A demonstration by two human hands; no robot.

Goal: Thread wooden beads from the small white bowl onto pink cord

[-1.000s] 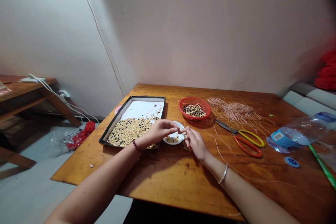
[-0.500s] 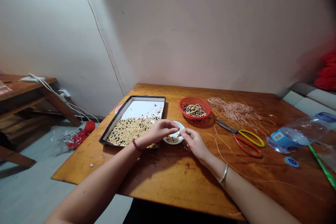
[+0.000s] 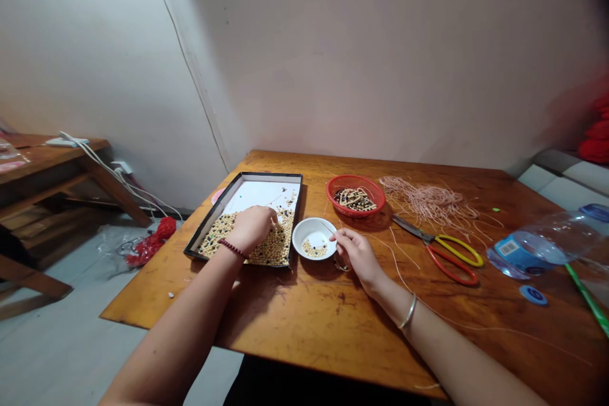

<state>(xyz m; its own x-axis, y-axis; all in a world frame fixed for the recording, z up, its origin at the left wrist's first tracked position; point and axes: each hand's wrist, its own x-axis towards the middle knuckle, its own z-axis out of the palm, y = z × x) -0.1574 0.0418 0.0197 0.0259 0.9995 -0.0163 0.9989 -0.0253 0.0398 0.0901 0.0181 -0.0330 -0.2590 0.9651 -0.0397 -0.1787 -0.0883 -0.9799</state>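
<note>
The left hand [image 3: 252, 229] has moved to the beads [image 3: 271, 248] at the white dish's [image 3: 304, 223] nine o'clock, its fingers hidden; the right hand [image 3: 356, 255] pinches a fine strand [image 3: 328, 226].

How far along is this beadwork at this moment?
Done: beaded strands sit in the red basket. In hand: the right hand pinches a fine thread at the white dish; the left hand is down in the tray. Left: many loose beads there, and a bundle of peach cords.
</note>
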